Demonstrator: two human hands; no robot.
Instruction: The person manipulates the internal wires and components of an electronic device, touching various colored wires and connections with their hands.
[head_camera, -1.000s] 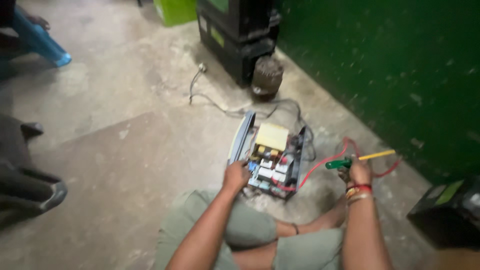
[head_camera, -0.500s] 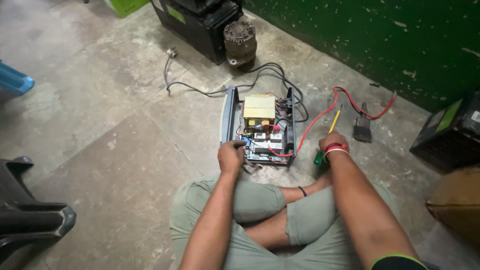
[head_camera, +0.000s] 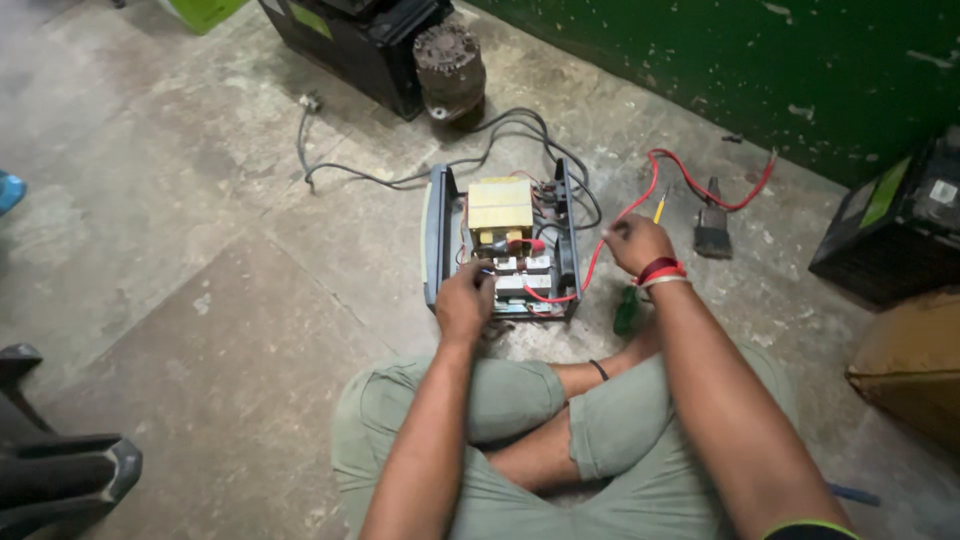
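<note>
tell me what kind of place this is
Probably a small electrical repair workshop. A person sits cross-legged on a bare concrete floor, left hand inside an opened power unit with its transformer exposed. Black batteries stand by the green wall, and loose cables trail across the floor.

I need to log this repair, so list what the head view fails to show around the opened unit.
- Left hand: its fingertips are hidden behind the hand, inside the opened unit.
- Right hand: whether it grips the red wire is hidden behind its own back.
- Green-handled screwdriver: mostly hidden under the wrist.
- Black box: cut by the right edge.
</note>
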